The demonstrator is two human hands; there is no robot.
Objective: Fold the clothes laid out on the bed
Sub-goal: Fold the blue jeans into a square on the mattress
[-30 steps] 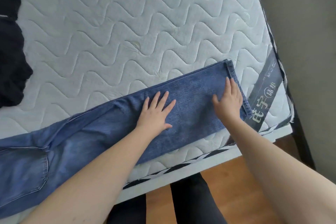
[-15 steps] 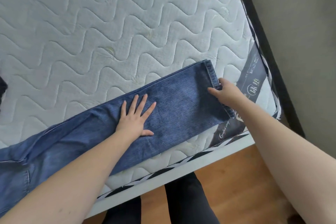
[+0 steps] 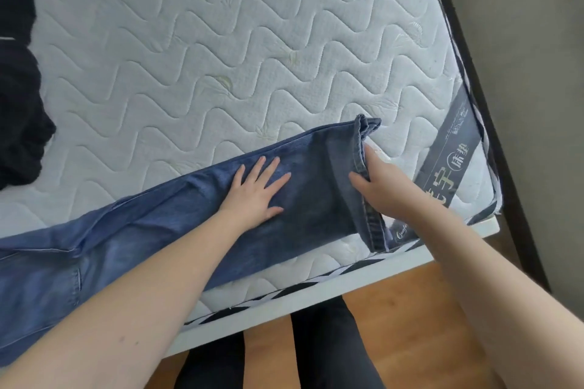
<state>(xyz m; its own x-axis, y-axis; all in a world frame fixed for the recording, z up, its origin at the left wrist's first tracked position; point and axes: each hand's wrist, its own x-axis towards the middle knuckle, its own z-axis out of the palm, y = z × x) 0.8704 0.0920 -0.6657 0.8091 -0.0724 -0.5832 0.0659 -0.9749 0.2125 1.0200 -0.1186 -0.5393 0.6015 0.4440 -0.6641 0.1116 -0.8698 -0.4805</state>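
Blue jeans [image 3: 164, 224] lie lengthwise along the near edge of the white quilted mattress [image 3: 252, 50], legs stacked, hems at the right. My left hand [image 3: 256, 193] lies flat with fingers spread on the lower leg, pressing it down. My right hand [image 3: 379, 183] grips the hem end, thumb on top and fingers under the cloth, and the hem is lifted off the mattress and curling up. A dark garment [image 3: 19, 104] lies bunched at the left edge.
The mattress's right corner carries a dark label band [image 3: 448, 161]. A dark bed frame and grey wall run along the right. Below the near edge is wooden floor [image 3: 410, 309] with my legs in dark trousers.
My right hand went from lying flat on the hem to gripping it, and now raises the hem end off the mattress. The left hand stays pressed flat on the leg.
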